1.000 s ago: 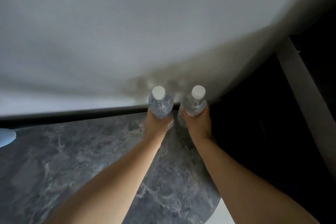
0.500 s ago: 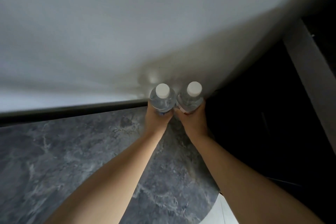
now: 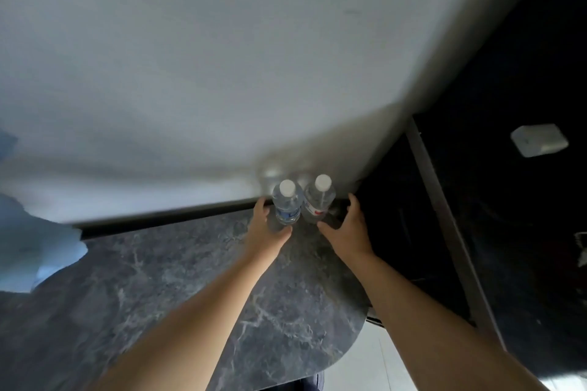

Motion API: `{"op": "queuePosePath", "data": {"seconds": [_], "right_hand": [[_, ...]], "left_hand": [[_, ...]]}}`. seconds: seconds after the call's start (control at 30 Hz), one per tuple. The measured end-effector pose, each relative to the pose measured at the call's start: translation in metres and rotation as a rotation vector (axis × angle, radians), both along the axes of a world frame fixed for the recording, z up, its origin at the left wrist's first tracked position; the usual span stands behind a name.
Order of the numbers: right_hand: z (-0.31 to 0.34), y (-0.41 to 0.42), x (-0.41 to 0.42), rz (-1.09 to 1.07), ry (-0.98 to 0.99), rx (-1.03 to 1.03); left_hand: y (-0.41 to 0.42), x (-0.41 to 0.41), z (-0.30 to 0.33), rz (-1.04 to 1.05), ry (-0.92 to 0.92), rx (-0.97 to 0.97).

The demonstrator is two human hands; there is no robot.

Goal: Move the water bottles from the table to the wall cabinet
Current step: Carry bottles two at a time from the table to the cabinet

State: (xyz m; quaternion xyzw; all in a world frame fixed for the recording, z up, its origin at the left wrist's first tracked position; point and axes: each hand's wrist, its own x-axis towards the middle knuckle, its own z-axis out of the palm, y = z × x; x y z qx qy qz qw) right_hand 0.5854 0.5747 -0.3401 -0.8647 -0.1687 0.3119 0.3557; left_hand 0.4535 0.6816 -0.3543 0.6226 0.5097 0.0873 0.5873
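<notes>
Left hand [image 3: 266,233] sits with relaxed fingers round the base of the left bottle [image 3: 287,206], touching at most and not clamped; that bottle stands upright at the back of the marble worktop [image 3: 158,295], against the pale wall, touching the right bottle [image 3: 318,201]. Both look full, so I'd judge them fairly heavy, with smooth, slightly squashy plastic: best held at mid-body, never the white caps. Left label is blue, right one white with red, neither readable; right hand [image 3: 346,233] is spread and released, just beside its bottle.
</notes>
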Motion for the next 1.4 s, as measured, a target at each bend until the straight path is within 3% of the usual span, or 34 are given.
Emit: {"op": "queuePosePath", "data": {"seconds": [0.13, 0.33, 0.67, 0.83, 1.07, 1.4], "right_hand": [[0.069, -0.008, 0.002, 0.083, -0.077, -0.157], [0.17, -0.003, -0.012, 0.399, -0.398, -0.408], [0.239, 0.017, -0.027, 0.694, -0.782, -0.502], [0.25, 0.025, -0.028, 0.784, -0.851, -0.509], [0.266, 0.043, -0.032, 0.957, -0.907, -0.41], [0.268, 0.056, -0.102, 1.408, -1.023, -0.185]], "left_hand": [[0.005, -0.027, 0.069, -0.037, 0.071, 0.088], [0.003, -0.048, 0.173, -0.394, 0.275, 0.409], [0.022, -0.056, 0.256, -0.571, 0.44, 0.71], [0.027, -0.079, 0.274, -0.524, 0.478, 0.752], [0.015, -0.104, 0.284, -0.29, 0.575, 0.705], [-0.082, -0.166, 0.28, 0.068, 0.678, 0.596]]}}
